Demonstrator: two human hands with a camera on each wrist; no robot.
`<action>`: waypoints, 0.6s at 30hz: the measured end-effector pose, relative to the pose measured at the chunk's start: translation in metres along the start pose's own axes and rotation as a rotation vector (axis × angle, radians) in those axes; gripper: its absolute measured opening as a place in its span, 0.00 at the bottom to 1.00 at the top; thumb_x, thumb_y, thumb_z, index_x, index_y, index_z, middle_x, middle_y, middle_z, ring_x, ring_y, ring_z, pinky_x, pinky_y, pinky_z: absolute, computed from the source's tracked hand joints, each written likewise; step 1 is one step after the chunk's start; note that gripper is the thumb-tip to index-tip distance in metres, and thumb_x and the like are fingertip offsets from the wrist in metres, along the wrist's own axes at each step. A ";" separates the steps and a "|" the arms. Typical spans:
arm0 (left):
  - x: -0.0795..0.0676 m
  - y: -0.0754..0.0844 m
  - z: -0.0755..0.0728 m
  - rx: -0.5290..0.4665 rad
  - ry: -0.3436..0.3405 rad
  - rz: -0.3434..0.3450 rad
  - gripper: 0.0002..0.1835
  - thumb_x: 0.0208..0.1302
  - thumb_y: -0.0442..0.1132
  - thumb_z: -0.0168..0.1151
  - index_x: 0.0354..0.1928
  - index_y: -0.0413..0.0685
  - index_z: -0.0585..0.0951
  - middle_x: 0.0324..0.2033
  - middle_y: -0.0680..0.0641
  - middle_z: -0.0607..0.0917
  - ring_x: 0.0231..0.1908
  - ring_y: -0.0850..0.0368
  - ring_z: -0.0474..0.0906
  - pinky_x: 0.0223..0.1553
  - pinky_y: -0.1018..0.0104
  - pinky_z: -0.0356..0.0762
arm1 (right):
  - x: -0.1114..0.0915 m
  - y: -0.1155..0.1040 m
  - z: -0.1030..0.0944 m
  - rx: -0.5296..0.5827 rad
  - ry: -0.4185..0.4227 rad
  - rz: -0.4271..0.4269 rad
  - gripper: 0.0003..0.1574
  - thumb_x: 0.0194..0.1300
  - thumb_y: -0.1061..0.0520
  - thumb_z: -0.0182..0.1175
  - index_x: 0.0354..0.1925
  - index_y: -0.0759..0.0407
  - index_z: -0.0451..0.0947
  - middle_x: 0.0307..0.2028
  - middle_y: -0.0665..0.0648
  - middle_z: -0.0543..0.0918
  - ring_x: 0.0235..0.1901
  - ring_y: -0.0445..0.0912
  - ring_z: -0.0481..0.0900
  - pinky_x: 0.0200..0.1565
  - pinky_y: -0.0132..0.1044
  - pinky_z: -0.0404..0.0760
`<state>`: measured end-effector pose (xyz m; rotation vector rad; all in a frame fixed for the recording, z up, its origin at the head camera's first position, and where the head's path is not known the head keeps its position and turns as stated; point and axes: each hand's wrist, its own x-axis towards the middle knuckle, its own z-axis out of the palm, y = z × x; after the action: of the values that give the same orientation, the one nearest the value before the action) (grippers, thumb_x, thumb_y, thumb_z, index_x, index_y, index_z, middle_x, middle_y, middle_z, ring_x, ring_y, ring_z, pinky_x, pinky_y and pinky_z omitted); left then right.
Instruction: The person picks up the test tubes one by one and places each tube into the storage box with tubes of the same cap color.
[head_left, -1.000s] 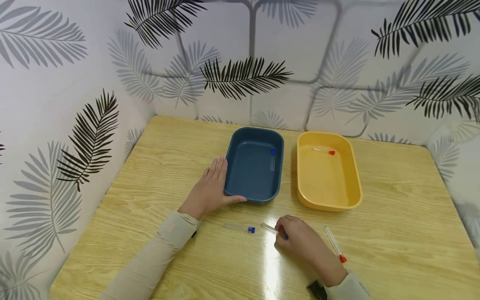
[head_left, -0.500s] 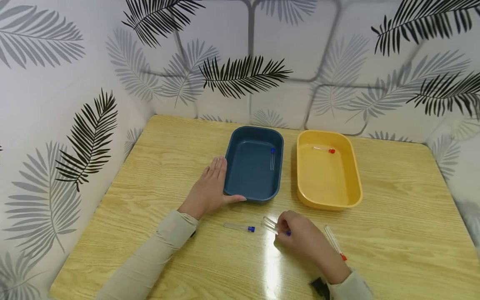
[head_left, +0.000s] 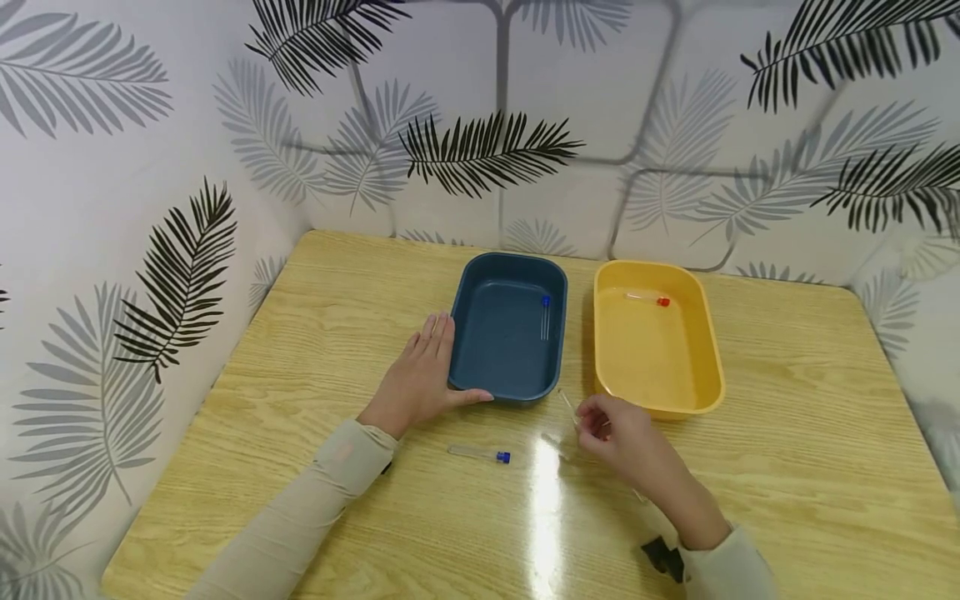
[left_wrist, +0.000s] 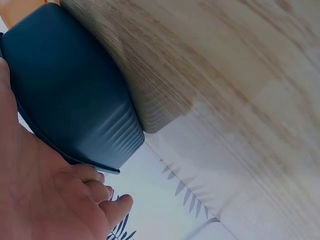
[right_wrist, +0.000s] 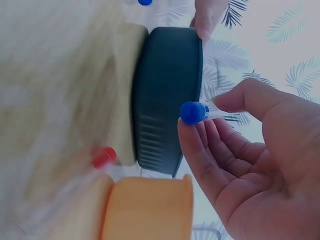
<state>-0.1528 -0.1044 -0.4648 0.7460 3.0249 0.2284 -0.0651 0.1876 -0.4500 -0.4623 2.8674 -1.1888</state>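
Note:
My right hand (head_left: 622, 433) pinches a blue-capped test tube (right_wrist: 192, 113) between thumb and forefinger, in the air near the gap between the two trays. The clear end of that tube points at the near right corner of the dark blue tray (head_left: 498, 358). My left hand (head_left: 420, 375) rests along that tray's left side, fingers straight, thumb at the front rim. One blue-capped test tube (head_left: 545, 319) lies inside the blue tray. Another blue-capped tube (head_left: 480, 454) lies on the table in front of it. A red cap (right_wrist: 104, 157) shows on the table in the right wrist view.
Right of the blue tray stands a yellow tray (head_left: 652, 358) with a red-capped test tube (head_left: 648, 299) in it. The wood-grain table (head_left: 360, 275) ends at a leaf-patterned wall (head_left: 450, 83) behind the trays. My right forearm mostly covers the red-capped tube on the table.
My right hand has raised the blue-capped tube and moved forward and right, near the yellow tray's front corner. The left hand has stayed at the blue tray.

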 end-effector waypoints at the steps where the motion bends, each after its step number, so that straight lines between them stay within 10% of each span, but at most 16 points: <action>1: 0.000 0.000 0.000 -0.001 -0.003 0.000 0.67 0.43 0.85 0.34 0.71 0.36 0.43 0.71 0.38 0.46 0.70 0.47 0.37 0.66 0.52 0.47 | 0.001 -0.001 -0.002 0.012 0.006 0.006 0.06 0.53 0.65 0.62 0.33 0.61 0.77 0.26 0.48 0.78 0.27 0.38 0.77 0.30 0.28 0.78; 18: 0.000 -0.002 0.003 0.011 0.003 0.006 0.67 0.43 0.85 0.33 0.71 0.37 0.43 0.71 0.39 0.45 0.70 0.48 0.37 0.66 0.53 0.47 | 0.019 -0.001 -0.023 0.352 0.051 0.056 0.15 0.62 0.60 0.62 0.47 0.64 0.79 0.38 0.57 0.84 0.38 0.46 0.83 0.41 0.32 0.80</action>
<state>-0.1537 -0.1054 -0.4677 0.7570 3.0292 0.2132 -0.0858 0.1972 -0.4311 -0.3414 2.6042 -1.6695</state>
